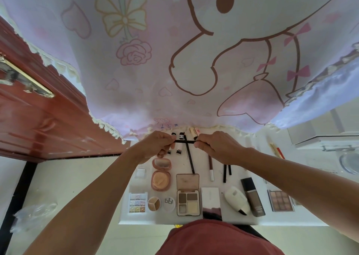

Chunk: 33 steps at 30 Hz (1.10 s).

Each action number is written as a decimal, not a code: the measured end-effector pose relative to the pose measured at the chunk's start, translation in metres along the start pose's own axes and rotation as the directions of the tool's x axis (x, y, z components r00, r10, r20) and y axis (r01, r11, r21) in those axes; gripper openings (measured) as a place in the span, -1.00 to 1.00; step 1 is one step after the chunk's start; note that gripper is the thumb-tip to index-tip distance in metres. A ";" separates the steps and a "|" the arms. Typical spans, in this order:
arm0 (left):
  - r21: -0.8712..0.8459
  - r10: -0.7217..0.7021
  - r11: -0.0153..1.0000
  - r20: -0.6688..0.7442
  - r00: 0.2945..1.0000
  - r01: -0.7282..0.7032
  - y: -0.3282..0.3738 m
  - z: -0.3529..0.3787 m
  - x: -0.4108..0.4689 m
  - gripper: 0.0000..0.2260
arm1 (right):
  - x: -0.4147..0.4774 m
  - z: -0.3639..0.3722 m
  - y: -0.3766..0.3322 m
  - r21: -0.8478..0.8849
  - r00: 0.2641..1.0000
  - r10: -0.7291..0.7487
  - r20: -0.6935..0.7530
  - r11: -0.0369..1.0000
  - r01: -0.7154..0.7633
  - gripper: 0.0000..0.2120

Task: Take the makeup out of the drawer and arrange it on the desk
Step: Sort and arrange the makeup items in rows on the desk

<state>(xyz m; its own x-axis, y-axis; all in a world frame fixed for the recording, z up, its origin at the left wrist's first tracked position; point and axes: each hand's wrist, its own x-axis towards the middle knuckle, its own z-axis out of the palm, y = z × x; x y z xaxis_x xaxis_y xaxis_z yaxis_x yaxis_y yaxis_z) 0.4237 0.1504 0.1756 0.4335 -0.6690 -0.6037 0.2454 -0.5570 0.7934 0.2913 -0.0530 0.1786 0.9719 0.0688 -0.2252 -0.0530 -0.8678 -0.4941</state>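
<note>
- While we lean over it, our red shirt hides the middle of the front edge of the white desk.
- Just inside that edge we count eight things in one row, close together: a glitter palette, a three-shade pot, a round white lid, an open four-pan palette, a white box, a white oval case, a foundation bottle and a brown palette.
- Behind them lie one open pink compact and one small clear square. The square is near the desk's left edge.
- Further back we count four sticks lying flat: a long black pencil, a brown pencil and two short black sticks. Strips of bare top separate them.
- Above these, our left hand and right hand each pinch one end of a thin black liner, which is level and crosswise over the long pencil.
- Around the hands we see four small black-and-white tubes and a pair of peach tubes at the back edge.
- A cartoon-print cloth hangs down to that back edge.
- A red-brown cabinet stands far left, and floor shows between it and the desk.
</note>
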 end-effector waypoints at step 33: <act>-0.255 -0.174 0.959 -0.174 0.969 0.127 -0.039 0.047 0.013 -0.75 | 0.019 0.042 0.004 0.933 0.672 0.685 0.281 -0.031 -0.359 -0.81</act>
<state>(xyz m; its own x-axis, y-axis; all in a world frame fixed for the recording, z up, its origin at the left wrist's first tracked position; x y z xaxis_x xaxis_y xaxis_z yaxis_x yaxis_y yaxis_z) 0.3789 0.1405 0.1332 0.5280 -0.4658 -0.7101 0.5114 -0.4932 0.7037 0.3003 -0.0351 0.1370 0.5526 -0.4098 -0.7258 -0.5609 0.4612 -0.6875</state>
